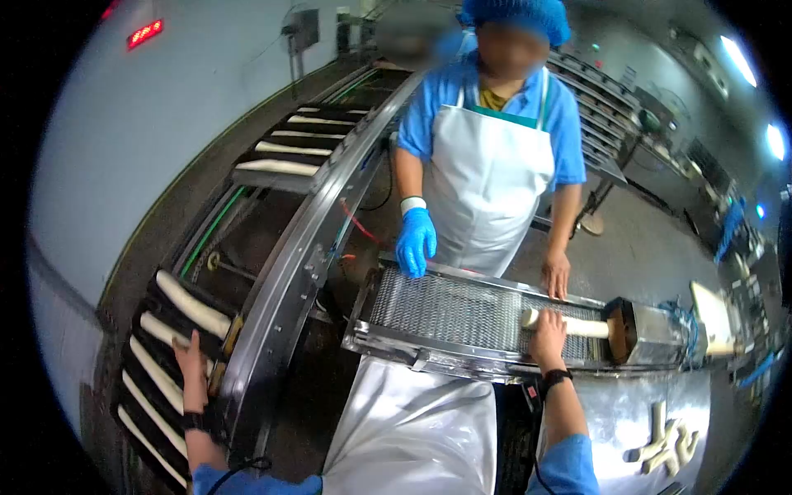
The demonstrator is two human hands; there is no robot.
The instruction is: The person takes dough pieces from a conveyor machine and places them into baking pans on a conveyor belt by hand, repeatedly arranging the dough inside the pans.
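Note:
My left hand (190,365) reaches over a dark grooved tray (157,363) at the lower left, its fingers apart at the end of a long pale dough strip (162,328). Several more dough strips lie side by side in that tray. My right hand (548,337) curls over the left end of a thick pale dough roll (584,327) on a metal mesh conveyor (445,313). The roll's other end lies by the brown opening of a metal housing (652,332). My right fingertips are partly hidden.
Across the mesh conveyor stands a co-worker (495,157) with a blue-gloved hand (417,242) above it and a bare hand at its far rail. A steel rail (289,247) runs beside the tray line. Dough pieces (670,445) lie on a steel table (610,412).

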